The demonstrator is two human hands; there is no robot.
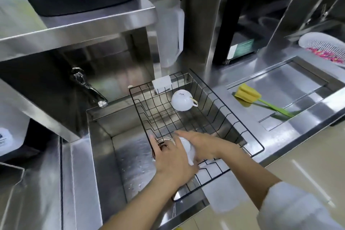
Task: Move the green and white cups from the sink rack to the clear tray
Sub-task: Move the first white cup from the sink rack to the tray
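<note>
one white cup (187,150) was gripped by both hands, left (172,160) and right (202,144), in the rack (233,117); another cup (182,100) remained there. no green cup or tray was seen.

Both hands hide most of near white cup (186,148); grip unclear.

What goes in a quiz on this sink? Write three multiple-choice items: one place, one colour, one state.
1. The far white cup lies: A in the wire rack; B on the shelf; C on the counter.
2. The brush handle is: A red; B green; C black.
3. The hands are: A empty; B on the faucet; C both around the near cup.
Key: A, it sits at the rack's far end; B, a green stem behind yellow sponge; C, left hand and right hand close on it.
</note>
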